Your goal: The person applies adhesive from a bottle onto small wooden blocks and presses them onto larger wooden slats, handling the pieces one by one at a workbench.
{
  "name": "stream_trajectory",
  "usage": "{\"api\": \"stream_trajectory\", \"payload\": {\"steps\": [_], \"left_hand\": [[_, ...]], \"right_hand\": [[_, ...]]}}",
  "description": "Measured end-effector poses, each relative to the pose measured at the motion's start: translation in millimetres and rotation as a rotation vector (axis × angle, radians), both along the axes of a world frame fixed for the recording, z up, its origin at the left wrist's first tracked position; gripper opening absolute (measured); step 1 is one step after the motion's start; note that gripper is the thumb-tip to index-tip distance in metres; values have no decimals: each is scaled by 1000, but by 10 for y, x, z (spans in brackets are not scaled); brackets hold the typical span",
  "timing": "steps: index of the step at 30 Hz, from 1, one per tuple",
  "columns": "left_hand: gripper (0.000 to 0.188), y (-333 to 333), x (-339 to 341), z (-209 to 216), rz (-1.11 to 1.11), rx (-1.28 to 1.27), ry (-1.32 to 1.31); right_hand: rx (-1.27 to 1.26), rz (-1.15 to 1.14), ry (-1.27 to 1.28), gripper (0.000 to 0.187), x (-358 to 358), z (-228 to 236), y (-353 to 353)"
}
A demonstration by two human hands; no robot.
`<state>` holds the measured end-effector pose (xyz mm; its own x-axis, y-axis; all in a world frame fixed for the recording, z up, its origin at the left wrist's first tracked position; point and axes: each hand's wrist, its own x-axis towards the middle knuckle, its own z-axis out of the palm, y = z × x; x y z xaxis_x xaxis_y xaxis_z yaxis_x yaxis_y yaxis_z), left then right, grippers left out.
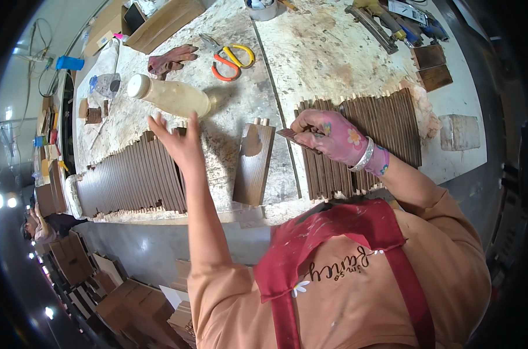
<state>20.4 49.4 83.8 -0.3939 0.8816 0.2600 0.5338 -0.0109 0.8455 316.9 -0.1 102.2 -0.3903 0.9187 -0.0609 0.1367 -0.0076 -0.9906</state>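
My left hand (181, 145) is bare, its fingers spread with nothing in them, just on the near side of a plastic bottle (174, 98) with a white cap and pale yellowish liquid. The bottle lies tilted in view. In a pink flowered glove, my right hand (334, 135) pinches a small flat dark brown piece (299, 139), whose kind I cannot make out. It is over a row of dark brown wooden slats (386, 125) with pale dowel ends. Between my hands lies a dark brown board (254, 168) with two pale dowels and a darker patch near its far end.
Another row of dark slats (130, 180) lies on the left of the stained white table (235, 104). Farther off are scissors (229, 61) with red and yellow handles, a crumpled glove (172, 60), an open cardboard box (162, 26), a nail gun (374, 26) and a wrapped block (459, 132).
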Motion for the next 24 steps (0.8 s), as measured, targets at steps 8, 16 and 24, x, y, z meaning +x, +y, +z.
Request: {"api": "stream_trajectory", "payload": {"steps": [8,16,24], "left_hand": [[100,-1754,324,-361,-243,-403,536],[95,-1705,316,-103,-200,-381,337],[95,-1747,265,-204,-186,-366,366]], "right_hand": [[21,46,-43,20,4,36,87],[42,20,26,23,1,13,-45],[-121,116,-104,27,46,139,-90]]}}
